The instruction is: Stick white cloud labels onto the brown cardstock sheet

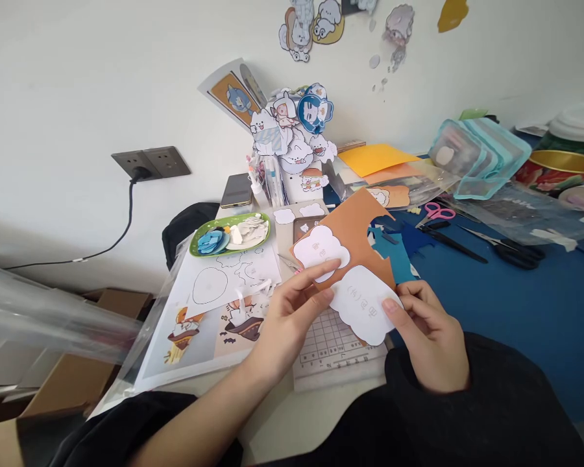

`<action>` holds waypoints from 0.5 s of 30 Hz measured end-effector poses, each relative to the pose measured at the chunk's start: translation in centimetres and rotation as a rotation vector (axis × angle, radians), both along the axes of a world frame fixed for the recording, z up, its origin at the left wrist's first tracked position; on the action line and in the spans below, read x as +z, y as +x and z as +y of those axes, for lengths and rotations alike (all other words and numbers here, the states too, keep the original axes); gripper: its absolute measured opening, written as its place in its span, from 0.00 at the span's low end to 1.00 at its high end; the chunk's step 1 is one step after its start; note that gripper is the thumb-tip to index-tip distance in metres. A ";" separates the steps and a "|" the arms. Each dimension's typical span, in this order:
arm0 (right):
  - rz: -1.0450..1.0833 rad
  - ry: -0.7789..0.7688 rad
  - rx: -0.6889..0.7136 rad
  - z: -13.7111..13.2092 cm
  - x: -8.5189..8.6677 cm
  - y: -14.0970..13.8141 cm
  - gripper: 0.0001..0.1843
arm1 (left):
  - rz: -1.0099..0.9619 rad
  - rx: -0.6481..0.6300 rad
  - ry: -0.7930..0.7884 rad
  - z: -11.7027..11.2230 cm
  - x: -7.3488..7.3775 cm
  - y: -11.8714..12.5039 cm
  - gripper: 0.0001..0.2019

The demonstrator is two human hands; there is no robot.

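Note:
My left hand (289,313) pinches a white cloud-shaped paper cutout (317,250) against an orange-brown felt sheet (357,230). A second white cutout (363,305) with faint writing lies lower on the same sheet, and my right hand (431,331) grips that cutout and the sheet's lower edge with thumb on top. Both hands hold the sheet tilted above a gridded cutting mat (328,347). A teal felt piece (396,256) sits just behind the orange sheet.
A green plate (209,250) of paper scraps lies left, above printed pattern sheets (219,285). Pink scissors (438,213) and black scissors (509,250) rest on the blue surface (540,305). Paper characters (292,130), a phone (237,190), plastic bags (481,159) and a wall socket (150,163) stand behind.

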State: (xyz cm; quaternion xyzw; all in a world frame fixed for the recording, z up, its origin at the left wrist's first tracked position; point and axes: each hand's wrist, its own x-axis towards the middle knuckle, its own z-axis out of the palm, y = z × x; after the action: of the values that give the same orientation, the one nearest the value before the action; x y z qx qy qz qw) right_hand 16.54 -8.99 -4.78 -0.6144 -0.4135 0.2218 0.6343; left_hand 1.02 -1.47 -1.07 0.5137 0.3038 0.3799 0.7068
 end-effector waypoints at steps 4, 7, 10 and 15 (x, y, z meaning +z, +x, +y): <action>-0.008 -0.004 -0.001 0.0 -0.1 0.0 0.16 | -0.012 -0.003 0.006 0.0 -0.1 0.1 0.15; -0.006 -0.001 0.000 0.0 -0.2 0.1 0.17 | -0.032 0.000 0.011 0.0 -0.1 0.1 0.15; -0.012 0.000 -0.003 0.1 -0.4 0.1 0.17 | -0.038 0.003 0.010 0.0 0.0 0.1 0.15; -0.039 0.007 -0.008 0.1 -0.5 0.1 0.17 | 0.011 0.044 0.005 -0.1 0.2 0.0 0.14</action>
State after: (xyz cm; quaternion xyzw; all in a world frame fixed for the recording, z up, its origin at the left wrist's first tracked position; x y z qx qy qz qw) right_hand 16.62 -8.84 -5.24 -0.6182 -0.4240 0.2058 0.6290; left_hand 1.05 -1.62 -0.84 0.5106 0.3178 0.3933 0.6954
